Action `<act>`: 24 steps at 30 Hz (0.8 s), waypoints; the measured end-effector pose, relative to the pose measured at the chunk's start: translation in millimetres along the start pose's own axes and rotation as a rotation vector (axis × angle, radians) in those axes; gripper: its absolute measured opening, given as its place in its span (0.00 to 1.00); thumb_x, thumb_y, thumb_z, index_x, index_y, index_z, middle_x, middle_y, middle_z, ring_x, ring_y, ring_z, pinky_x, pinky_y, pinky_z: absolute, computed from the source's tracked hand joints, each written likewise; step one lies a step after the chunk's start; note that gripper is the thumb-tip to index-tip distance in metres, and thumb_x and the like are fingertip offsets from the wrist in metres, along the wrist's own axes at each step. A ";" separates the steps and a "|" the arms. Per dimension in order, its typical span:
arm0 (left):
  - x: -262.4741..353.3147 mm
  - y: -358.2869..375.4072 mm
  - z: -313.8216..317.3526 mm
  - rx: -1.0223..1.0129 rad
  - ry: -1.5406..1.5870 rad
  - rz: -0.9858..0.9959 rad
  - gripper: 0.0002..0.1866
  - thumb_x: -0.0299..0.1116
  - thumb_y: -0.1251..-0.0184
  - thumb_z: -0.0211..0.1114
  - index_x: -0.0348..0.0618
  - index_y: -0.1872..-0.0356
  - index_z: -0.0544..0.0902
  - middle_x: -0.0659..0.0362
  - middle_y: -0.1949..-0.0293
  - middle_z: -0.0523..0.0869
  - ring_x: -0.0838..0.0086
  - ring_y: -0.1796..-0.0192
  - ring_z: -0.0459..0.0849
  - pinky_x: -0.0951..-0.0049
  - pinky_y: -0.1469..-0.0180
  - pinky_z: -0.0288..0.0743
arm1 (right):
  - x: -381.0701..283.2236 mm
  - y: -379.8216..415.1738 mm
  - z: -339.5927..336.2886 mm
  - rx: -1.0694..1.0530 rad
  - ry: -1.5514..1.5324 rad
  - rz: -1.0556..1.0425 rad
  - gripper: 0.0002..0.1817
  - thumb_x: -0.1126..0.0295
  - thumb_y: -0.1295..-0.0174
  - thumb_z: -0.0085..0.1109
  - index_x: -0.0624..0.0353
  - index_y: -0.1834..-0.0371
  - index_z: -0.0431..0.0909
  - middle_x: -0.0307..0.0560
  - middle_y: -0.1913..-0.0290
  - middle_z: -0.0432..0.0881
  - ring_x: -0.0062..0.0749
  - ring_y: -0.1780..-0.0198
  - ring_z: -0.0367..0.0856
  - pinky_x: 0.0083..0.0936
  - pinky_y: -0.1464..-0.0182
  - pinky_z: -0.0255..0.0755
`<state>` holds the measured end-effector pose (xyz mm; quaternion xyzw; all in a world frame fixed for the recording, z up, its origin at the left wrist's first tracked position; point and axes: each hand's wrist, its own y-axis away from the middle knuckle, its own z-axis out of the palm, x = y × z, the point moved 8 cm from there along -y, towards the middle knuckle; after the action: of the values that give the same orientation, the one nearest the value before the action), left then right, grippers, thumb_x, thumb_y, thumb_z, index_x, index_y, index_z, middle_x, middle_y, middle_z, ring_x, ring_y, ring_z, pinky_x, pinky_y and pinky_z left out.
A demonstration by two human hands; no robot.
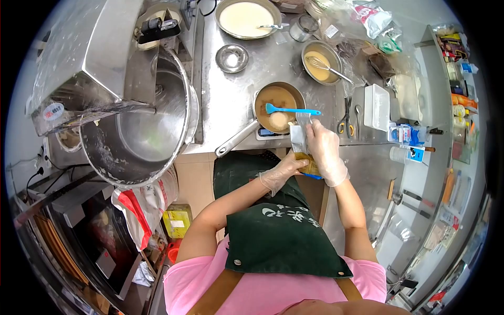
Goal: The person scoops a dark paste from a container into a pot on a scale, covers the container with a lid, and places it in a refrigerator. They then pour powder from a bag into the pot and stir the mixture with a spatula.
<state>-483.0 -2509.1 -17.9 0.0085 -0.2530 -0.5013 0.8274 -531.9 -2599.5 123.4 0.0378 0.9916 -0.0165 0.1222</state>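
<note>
My left hand point(287, 167), in a clear plastic glove, grips the lower part of a yellow, blue and silver packet point(299, 137). My right hand point(324, 149), gloved as well, is closed around the packet's upper side. The packet's top end is at the near rim of a saucepan point(256, 107), whose handle points toward me on the left. Brown liquid and a pale heap of powder point(279, 120) lie in the pan. Across it rests a blue silicone spatula point(294, 111), its handle end over the right rim. Under the pan shows part of a digital scale point(266, 133).
A large mixer bowl point(136, 173) stands at left. Behind the pan are a small metal bowl point(231, 58), a wide bowl of pale liquid point(247, 19) and a bowl with a whisk point(317, 62). Scissors point(345, 118) and a white tray point(376, 107) lie to the right.
</note>
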 end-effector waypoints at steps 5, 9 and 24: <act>4.3 4.8 4.2 0.033 -0.024 -0.005 0.29 0.33 0.27 0.61 0.45 0.29 0.60 0.59 0.37 0.75 0.72 0.35 0.76 0.64 0.37 0.76 | -1.6 1.8 -3.2 0.028 0.013 -0.017 0.11 0.65 0.31 0.55 0.60 0.69 0.75 0.60 0.78 0.80 0.59 0.73 0.82 0.48 0.71 0.75; 8.7 6.7 7.2 0.036 -0.035 -0.008 0.30 0.33 0.27 0.60 0.45 0.29 0.59 0.59 0.37 0.75 0.73 0.35 0.76 0.65 0.37 0.75 | -0.7 2.5 -3.2 0.039 0.009 -0.028 0.11 0.65 0.32 0.56 0.60 0.69 0.75 0.59 0.79 0.80 0.58 0.74 0.82 0.47 0.72 0.75; 54.8 -40.2 51.6 0.195 -1.254 0.468 0.32 0.20 0.43 0.67 0.41 0.35 0.68 0.46 0.43 0.75 0.52 0.42 0.79 0.60 0.42 0.75 | 103.9 130.5 -59.2 0.497 -0.713 0.221 0.14 0.77 0.40 0.66 0.64 0.51 0.82 0.54 0.54 0.86 0.46 0.54 0.86 0.34 0.52 0.80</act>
<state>-518.1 -2562.4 38.7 -0.2645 -0.7245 -0.1939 0.6063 -636.4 -2459.5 152.4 0.1636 0.8434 -0.2533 0.4447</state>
